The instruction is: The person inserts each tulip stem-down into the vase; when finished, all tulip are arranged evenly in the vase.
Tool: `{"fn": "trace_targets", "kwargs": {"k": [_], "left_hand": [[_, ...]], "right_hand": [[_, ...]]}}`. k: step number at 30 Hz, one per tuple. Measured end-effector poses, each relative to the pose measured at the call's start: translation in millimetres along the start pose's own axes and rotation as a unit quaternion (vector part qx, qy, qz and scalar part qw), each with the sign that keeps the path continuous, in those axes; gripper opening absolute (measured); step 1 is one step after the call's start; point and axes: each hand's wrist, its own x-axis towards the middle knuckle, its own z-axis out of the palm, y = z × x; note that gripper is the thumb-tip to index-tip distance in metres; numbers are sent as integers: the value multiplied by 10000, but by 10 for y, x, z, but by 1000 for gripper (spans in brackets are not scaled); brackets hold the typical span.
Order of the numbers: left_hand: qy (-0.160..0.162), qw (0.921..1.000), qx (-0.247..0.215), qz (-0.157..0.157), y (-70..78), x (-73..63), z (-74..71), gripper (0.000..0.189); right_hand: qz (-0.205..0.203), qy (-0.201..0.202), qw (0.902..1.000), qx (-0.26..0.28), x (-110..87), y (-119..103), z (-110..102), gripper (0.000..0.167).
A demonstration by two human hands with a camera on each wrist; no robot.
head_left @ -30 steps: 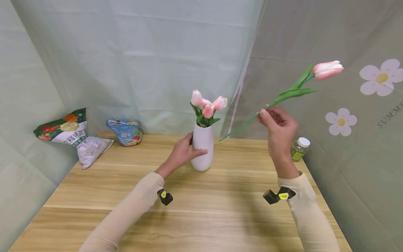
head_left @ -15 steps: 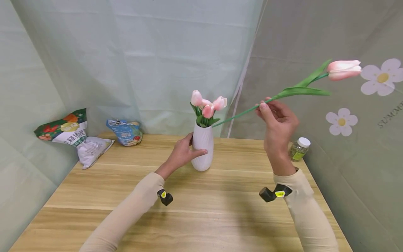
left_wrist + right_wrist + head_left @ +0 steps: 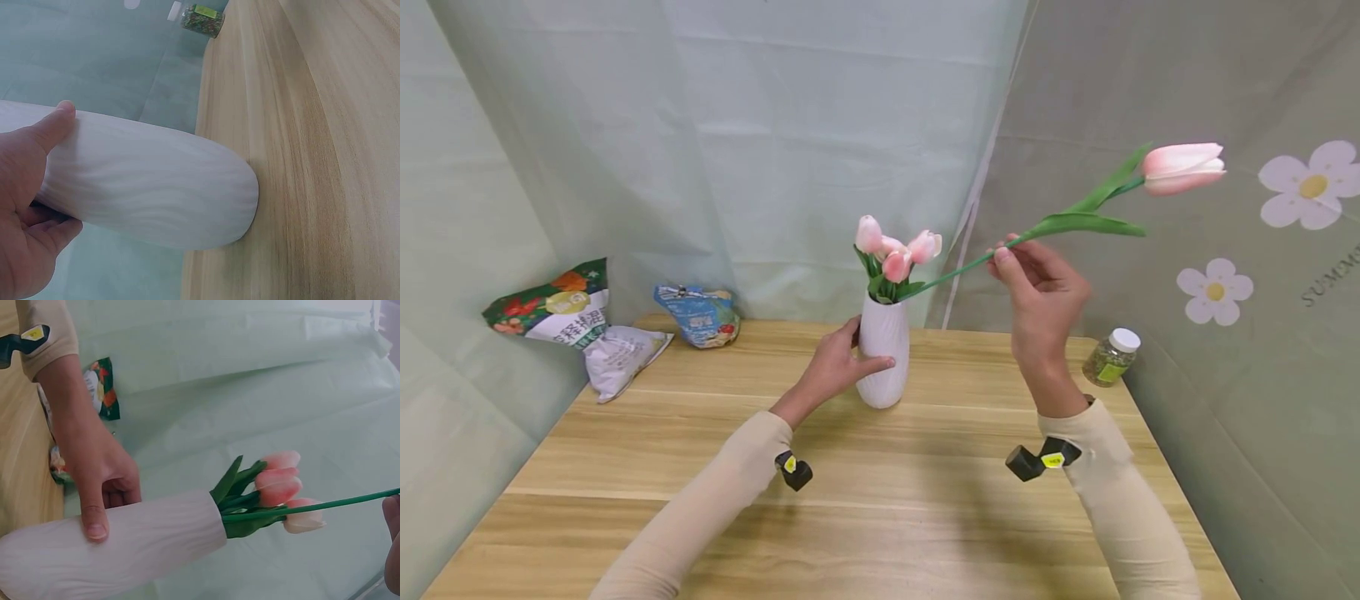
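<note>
Tulip (image 3: 1182,158) stem pinched in your right hand (image 3: 1037,287), seen from the head, slants down to the mouth of the white vase (image 3: 883,350) that your left hand (image 3: 831,367) grips mid-table (image 3: 925,500), well clear of every edge, with two snack bags (image 3: 580,321) back left and a small jar (image 3: 1111,357) near the right edge. At your left wrist, your thumb (image 3: 53,125) and fingers wrap the vase (image 3: 156,187) on bare wood (image 3: 312,156). At your right wrist, the stem's (image 3: 312,507) tip meets the rim among the pink blooms (image 3: 284,487), green cloth (image 3: 250,375) behind.

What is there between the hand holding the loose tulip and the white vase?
Only the loose pink tulip's green stem spans the gap from the right hand to the mouth of the white ribbed vase, seen in the head view; bare wooden table lies below.
</note>
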Motion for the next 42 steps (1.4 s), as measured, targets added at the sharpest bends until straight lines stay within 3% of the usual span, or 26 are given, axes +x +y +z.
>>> {"fn": "trace_targets", "kwargs": {"k": [7, 13, 28, 33, 42], "left_hand": [[-19, 10000, -13, 1, 13, -7, -1, 90], [-21, 10000, -44, -26, 28, -10, -4, 91], [-12, 10000, 25, -30, 30, -6, -2, 90], [-1, 10000, 12, -23, 29, -10, -6, 90], [-22, 10000, -46, 12, 30, -14, -7, 90]], "right_hand": [[-282, -466, 9975, -456, -59, 115, 60, 19], [-245, -750, 9932, -859, -105, 186, 99, 14], [-737, -767, 9888, -1045, -80, 105, 184, 17], [-649, -816, 9852, -1364, -116, 121, 213, 15], [-77, -990, 9783, -1818, -220, 261, 179, 15]]}}
